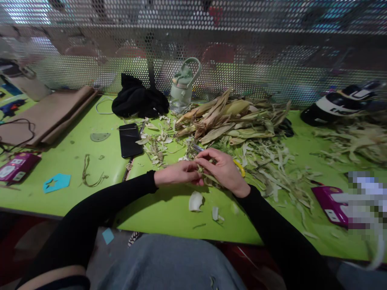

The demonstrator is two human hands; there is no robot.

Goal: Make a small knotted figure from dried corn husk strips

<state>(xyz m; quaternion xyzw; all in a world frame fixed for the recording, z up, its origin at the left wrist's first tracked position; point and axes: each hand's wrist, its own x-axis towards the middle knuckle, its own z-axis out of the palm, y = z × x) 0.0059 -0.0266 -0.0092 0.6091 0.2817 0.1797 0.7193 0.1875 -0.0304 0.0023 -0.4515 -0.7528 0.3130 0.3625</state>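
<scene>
My left hand (177, 174) and my right hand (225, 169) meet over the green table (75, 161), both closed on a strip of dried corn husk (208, 177) between them. A yellow-handled tool (240, 167) shows just behind my right hand. Behind my hands lies a pile of dried corn husks (229, 119). Cut husk scraps (272, 165) are scattered to the right. A curled white husk piece (195, 201) lies on the table below my hands.
A black phone (130, 139) lies left of the husks. A black cloth (137, 98) and a green water bottle (183, 84) stand by the perforated metal screen (272, 60). Purple devices (16, 166) (329, 201), a blue star cutout (56, 182) and brown paper (48, 114) sit around.
</scene>
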